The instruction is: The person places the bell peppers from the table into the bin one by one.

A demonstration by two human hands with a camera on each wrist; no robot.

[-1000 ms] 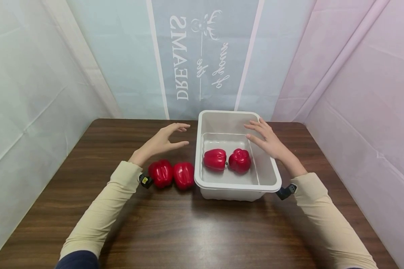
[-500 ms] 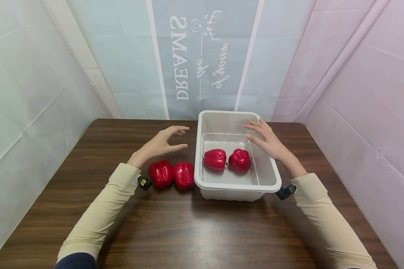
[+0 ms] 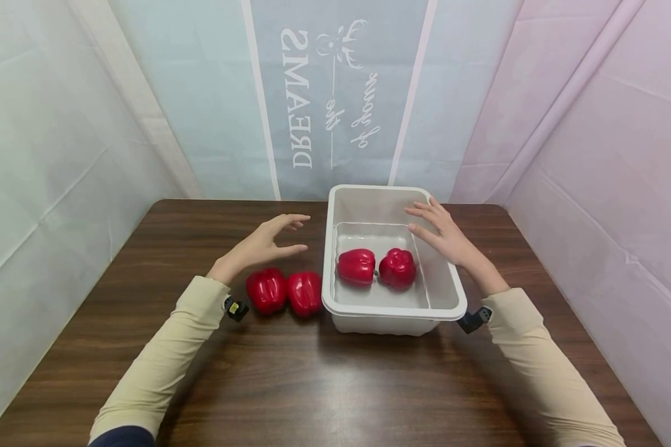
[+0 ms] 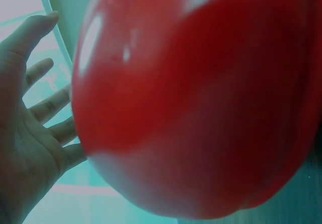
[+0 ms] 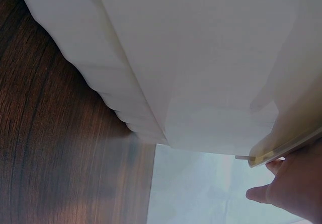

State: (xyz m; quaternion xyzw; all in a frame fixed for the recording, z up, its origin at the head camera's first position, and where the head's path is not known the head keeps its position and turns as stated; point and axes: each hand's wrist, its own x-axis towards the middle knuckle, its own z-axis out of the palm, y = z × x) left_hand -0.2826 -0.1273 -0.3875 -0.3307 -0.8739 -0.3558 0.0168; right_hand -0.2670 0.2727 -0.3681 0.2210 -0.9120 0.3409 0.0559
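My left hand [image 3: 261, 242] hovers over the table with fingers and thumb spread, left of a grey-white plastic bin [image 3: 394, 312]. Nothing is in its grasp. Two red bell peppers [image 3: 266, 290] lie side by side near its wrist, the right one close against the bin. A red pepper [image 4: 196, 103] fills most of the left wrist view, beyond the spread fingers. My right hand [image 3: 440, 231] extends over the bin's right rim, its fingers loosely spread and holding nothing. Inside the bin lie a pepper on its side [image 3: 356, 267] and another [image 3: 398, 269] to its right.
The dark wood-grain table [image 3: 291, 379] carries the bin and the peppers. A pale printed cloth [image 3: 335, 93] hangs behind its back edge. White cloth walls [image 3: 609, 155] close in both sides.
My left hand has drifted slightly left and toward the body, away from the bin. The right hand, bin and peppers hold their places.
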